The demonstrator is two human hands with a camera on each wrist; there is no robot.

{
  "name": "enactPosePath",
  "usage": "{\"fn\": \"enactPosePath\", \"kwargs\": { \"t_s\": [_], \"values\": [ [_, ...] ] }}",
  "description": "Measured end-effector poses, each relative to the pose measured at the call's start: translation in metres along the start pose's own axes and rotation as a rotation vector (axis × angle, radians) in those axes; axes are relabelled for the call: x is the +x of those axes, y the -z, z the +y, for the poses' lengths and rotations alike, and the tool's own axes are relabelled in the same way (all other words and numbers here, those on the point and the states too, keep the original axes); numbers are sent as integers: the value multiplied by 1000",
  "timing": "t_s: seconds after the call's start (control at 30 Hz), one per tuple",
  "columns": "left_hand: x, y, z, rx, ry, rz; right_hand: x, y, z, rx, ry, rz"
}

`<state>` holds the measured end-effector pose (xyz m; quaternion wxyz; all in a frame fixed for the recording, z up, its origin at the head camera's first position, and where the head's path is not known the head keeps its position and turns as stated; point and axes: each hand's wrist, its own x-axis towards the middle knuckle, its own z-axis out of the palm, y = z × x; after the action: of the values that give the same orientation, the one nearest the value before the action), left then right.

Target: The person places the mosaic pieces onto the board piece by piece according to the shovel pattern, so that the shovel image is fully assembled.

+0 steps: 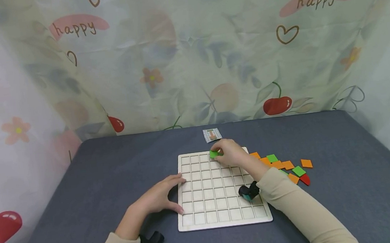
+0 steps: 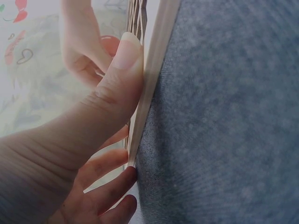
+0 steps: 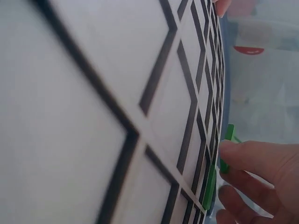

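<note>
A white gridded board [image 1: 204, 205] lies on the table. Between thumb and index finger, my right hand [image 1: 232, 153] pinches a green square tile [image 3: 228, 142] at the board's far edge. In the right wrist view a second green tile [image 3: 210, 189] sits in a grid cell just below that one; the hand mostly hides it in the head view. My left hand [image 1: 158, 196] rests along the board's left edge, thumb and fingers spread apart. The left wrist view shows its thumb [image 2: 124, 65] against the board's rim and the other fingers touching the edge farther along.
Loose orange tiles [image 1: 306, 163], green tiles [image 1: 298, 171] and a red rounded piece [image 1: 305, 179] lie right of the board, partly behind the right forearm. A small printed card [image 1: 212, 135] lies beyond the far edge. A patterned curtain [image 1: 188, 59] hangs behind the dark table [image 1: 124, 164].
</note>
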<state>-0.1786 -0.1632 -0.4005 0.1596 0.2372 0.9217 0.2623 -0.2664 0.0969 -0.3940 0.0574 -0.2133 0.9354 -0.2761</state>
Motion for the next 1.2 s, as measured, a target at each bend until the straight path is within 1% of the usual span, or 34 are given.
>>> {"fn": "enactPosePath", "kwargs": {
  "t_s": [0.23,0.43,0.57,0.7,0.83,0.93,1.0,1.1,1.2],
  "values": [
    [0,0,0,-9,6,-3,2,-2,0,-28,-11,-18],
    [1,0,-1,-7,13,-2,2,-2,-1,-41,-6,-12],
    [1,0,-1,-3,6,-3,3,-3,-1,-34,-17,-16],
    [1,0,-1,-6,5,-6,1,0,0,-3,-31,-24],
    [1,0,0,-19,16,-12,-7,15,5,68,-28,-17],
    [1,0,0,-29,27,-15,-17,32,14,103,-16,14],
    [1,0,0,-31,32,-13,-25,42,24,101,-11,35],
    [1,0,0,-28,38,-11,-38,54,39,101,-43,48],
    [2,0,0,-25,41,-10,-52,62,57,99,-78,56]
  ]
}}
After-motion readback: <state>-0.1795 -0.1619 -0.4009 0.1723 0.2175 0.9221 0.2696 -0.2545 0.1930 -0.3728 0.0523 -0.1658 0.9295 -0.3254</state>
